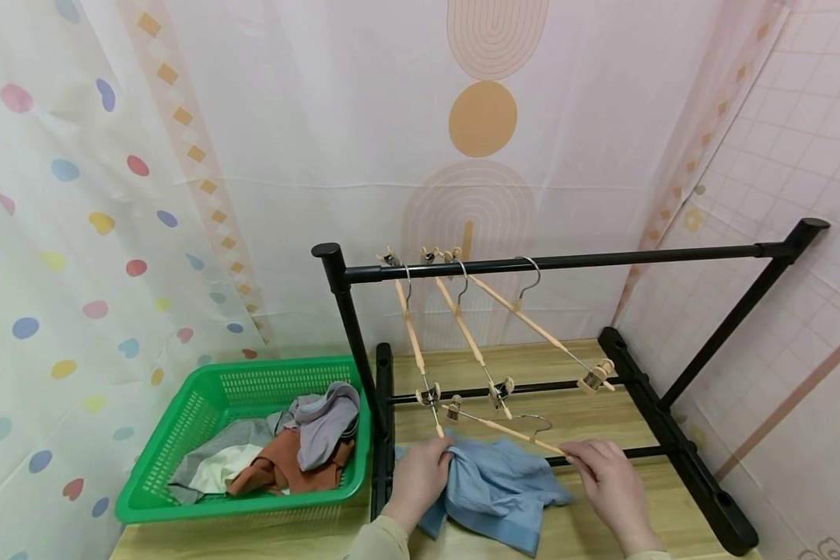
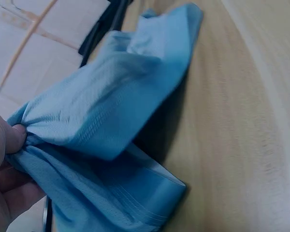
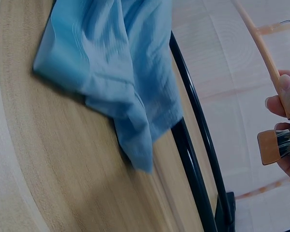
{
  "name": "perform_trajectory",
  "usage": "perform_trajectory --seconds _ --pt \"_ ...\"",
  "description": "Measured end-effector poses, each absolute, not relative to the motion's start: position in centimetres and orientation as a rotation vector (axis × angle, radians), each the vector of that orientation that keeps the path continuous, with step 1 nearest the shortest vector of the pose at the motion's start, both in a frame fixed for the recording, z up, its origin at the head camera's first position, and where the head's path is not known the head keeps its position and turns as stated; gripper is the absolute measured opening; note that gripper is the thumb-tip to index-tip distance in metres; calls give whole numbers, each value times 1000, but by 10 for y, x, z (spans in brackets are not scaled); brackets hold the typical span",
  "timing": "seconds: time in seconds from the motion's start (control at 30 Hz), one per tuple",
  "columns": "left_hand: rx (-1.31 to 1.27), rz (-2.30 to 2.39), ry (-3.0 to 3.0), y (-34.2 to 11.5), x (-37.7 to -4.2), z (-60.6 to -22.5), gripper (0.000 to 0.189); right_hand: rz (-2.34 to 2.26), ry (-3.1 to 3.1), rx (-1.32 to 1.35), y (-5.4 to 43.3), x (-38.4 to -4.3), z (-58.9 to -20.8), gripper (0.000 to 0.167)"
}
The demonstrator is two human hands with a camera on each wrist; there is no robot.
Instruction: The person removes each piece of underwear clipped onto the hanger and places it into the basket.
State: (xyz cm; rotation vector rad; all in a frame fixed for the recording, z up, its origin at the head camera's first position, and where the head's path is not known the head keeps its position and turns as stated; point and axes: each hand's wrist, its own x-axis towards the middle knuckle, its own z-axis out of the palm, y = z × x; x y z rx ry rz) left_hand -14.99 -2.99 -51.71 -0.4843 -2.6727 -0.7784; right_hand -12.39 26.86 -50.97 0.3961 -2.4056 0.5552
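My left hand (image 1: pixel 418 473) pinches one bunched edge of a light blue garment (image 1: pixel 500 490) between thumb and fingers. Its stitched hems show in the left wrist view, and the lower part drapes onto the wooden tabletop. With my right hand (image 1: pixel 610 484) I grip one end of a wooden clip hanger (image 1: pixel 497 426), close to its metal clip (image 3: pixel 286 143). This hanger slants over the garment, its other clip (image 1: pixel 453 407) pointing left and its hook upward. The right wrist view shows the garment apart from that hand.
A black rack (image 1: pixel 560 262) stands ahead, with three wooden clip hangers (image 1: pixel 460 320) on its top bar. To the left, a green basket (image 1: pixel 182 397) holds grey, white and rust-brown clothes (image 1: pixel 273 459). Patterned curtains (image 1: pixel 308 155) surround the wooden table (image 1: pixel 672 505).
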Motion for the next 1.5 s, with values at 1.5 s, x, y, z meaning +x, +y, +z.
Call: perform_trajectory --seconds 1.5 --pt "-189 -998 -2337 -154 -137 -425 17 532 -2360 358 296 -117 -502 29"
